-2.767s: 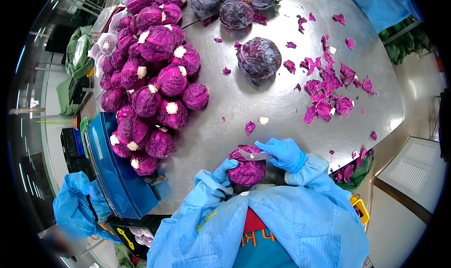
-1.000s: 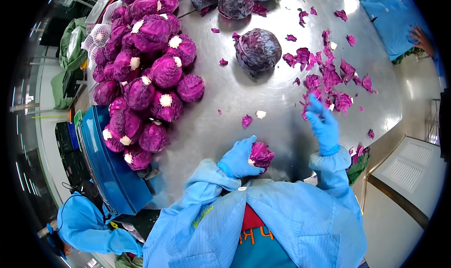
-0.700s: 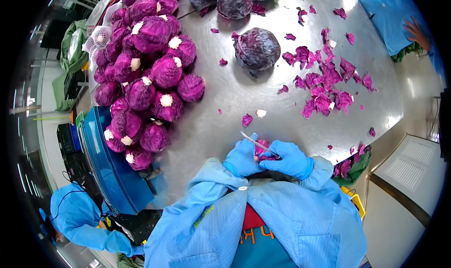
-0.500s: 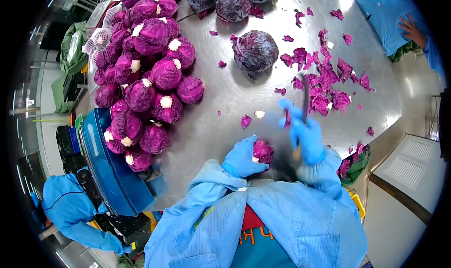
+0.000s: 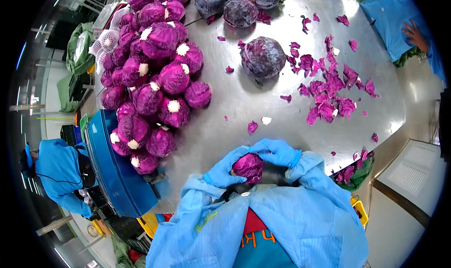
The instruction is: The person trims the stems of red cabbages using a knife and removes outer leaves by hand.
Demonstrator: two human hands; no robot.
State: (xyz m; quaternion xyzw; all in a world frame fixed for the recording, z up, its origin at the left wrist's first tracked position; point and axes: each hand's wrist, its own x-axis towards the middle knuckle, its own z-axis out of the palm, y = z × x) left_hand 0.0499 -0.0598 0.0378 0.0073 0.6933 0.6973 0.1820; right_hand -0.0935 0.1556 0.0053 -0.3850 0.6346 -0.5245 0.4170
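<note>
Near my body, a small trimmed red cabbage [image 5: 248, 168] is held over the table edge. My left hand [image 5: 226, 168], in a blue glove, wraps round its left side. From the upper right, my gloved right hand [image 5: 278, 153] curves over the same cabbage with fingertips on its top. No knife shows; the underside of my right hand is hidden. On the steel table ahead lies a larger, dark untrimmed red cabbage [image 5: 263, 59]. A white stem piece [image 5: 266, 120] and a purple leaf scrap [image 5: 252, 127] lie just beyond my hands.
Trimmed red cabbages [image 5: 159, 40] are heaped at the left, above a blue bin [image 5: 115, 174]. Torn leaves [image 5: 333, 85] litter the table's right side. More dark cabbages [image 5: 240, 12] sit at the back. Co-workers stand at the far right [image 5: 392, 21] and left [image 5: 58, 167].
My right hand has come left and down from the leaf scraps onto the cabbage. The knife it held no longer shows. My left hand and the cabbage have shifted slightly left and down.
</note>
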